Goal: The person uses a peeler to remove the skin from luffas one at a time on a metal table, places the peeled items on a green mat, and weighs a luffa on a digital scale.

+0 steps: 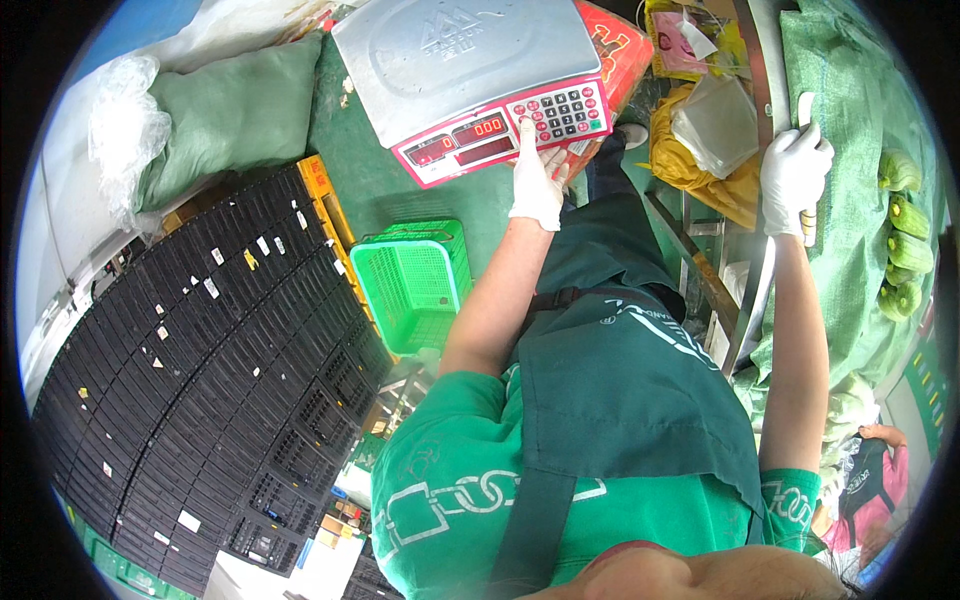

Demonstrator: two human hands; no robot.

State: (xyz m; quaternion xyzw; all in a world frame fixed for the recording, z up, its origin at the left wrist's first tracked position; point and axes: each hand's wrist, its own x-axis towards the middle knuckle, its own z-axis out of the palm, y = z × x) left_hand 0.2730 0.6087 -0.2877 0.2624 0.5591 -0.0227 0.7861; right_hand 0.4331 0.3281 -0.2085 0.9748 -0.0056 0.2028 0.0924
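Observation:
My left hand [538, 178], in a white glove, is at the front edge of an electronic price scale [472, 67]. Its thumb touches the keypad [559, 112], and the other fingers curl beneath the front. Red digits glow on the display; the metal weighing pan [450, 60] carries nothing. My right hand [795, 176], also gloved in white, grips a slim, pale knife-like tool [807, 109]. One end sticks out past the knuckles, the other by the wrist. That hand is over the metal edge of a bench [769, 82] beside green woven sheeting [832, 150].
Several green squashes [910, 251] lie on the sheeting. A green plastic basket [409, 292] is on the floor beside stacked black crates [217, 360]. A red box [619, 52] is under the scale. Plastic bags [712, 124] hang by the bench. Another person [862, 487] is at lower right.

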